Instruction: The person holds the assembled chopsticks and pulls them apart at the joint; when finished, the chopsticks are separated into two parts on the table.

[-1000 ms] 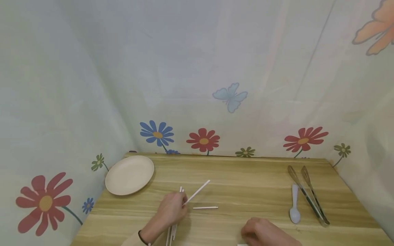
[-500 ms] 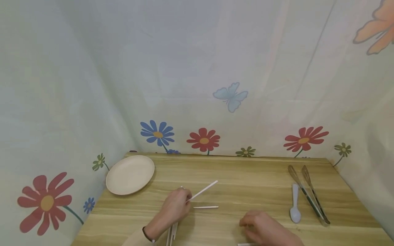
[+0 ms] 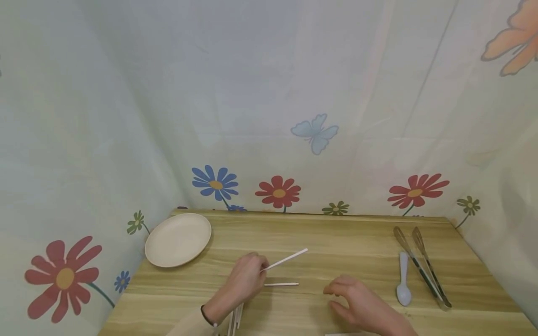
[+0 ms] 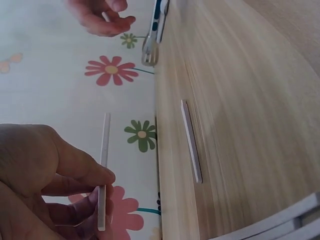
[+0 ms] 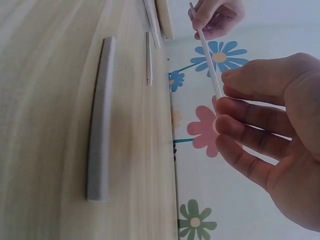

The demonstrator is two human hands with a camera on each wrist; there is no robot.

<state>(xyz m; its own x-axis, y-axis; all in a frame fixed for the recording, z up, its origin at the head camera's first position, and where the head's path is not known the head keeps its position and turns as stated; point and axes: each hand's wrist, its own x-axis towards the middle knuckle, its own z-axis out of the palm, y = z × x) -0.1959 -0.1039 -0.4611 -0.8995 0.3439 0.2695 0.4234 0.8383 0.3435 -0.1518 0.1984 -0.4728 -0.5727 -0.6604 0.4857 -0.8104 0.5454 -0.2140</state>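
With the left hand (image 3: 245, 278) I am gripping one pale stick (image 3: 287, 259), the thumb and fingers pinching it, and I am carrying it above the surface (image 3: 336, 238). The pinch is sitting nearer one end, so most of the length is jutting out on the right-hand side; I am judging that this is leaving the far tip free to be aimed. On the left wrist feed only a short stub is showing past the fingertips.

The right hand (image 3: 359, 303) is holding nothing: its fingers are spreading loosely, the palm turning inward. On its wrist feed the gripped stick is seeming to meet those fingers, but from the head view I am seeing the two standing well apart. A near stick (image 5: 101, 120) is lying flat on the surface by this hand, mostly cut off at the bottom edge of the head view.

A loose stick (image 3: 281, 284) is resting crosswise just beside the left hand, between both hands, probably where either is reaching it easily. A bundle of sticks (image 3: 235, 321) is lying partly under the left forearm; I am not managing a count. The plate (image 3: 178, 240) is sitting at the far left, and the spoon (image 3: 403, 273) and tongs (image 3: 422, 271) are lying together at the right, seemingly to be leaving the middle for handling the sticks
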